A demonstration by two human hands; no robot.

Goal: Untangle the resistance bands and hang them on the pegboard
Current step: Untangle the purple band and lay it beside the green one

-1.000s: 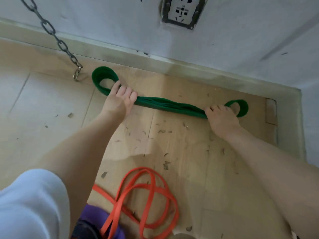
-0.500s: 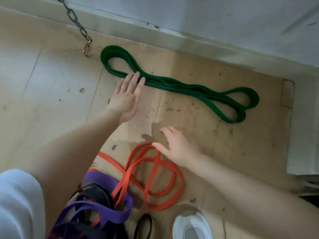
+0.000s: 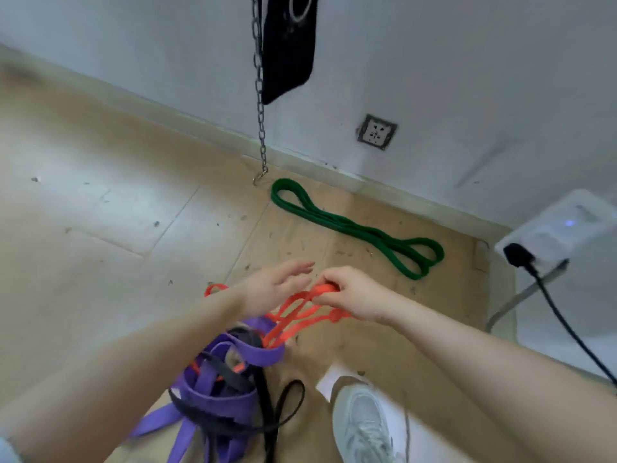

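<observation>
A green band (image 3: 354,228) lies stretched out flat on the floor near the wall, untouched. My right hand (image 3: 350,292) is shut on an orange band (image 3: 293,315), lifting its loops off the floor. The orange band's lower end runs into a tangled heap of a purple band (image 3: 230,372) and a black band (image 3: 283,409). My left hand (image 3: 277,285) hovers beside the orange band with fingers spread, holding nothing. No pegboard is in view.
A metal chain with a hook (image 3: 260,95) hangs down to the floor by the wall. A black cloth (image 3: 287,45) hangs above it. A wall socket (image 3: 376,132), a white device (image 3: 564,228) with a black cable and my white shoe (image 3: 364,426) are nearby.
Both hands have left the green band, which stays on the floor. My right hand has taken hold of the orange band and raised it. The view has tilted up.
</observation>
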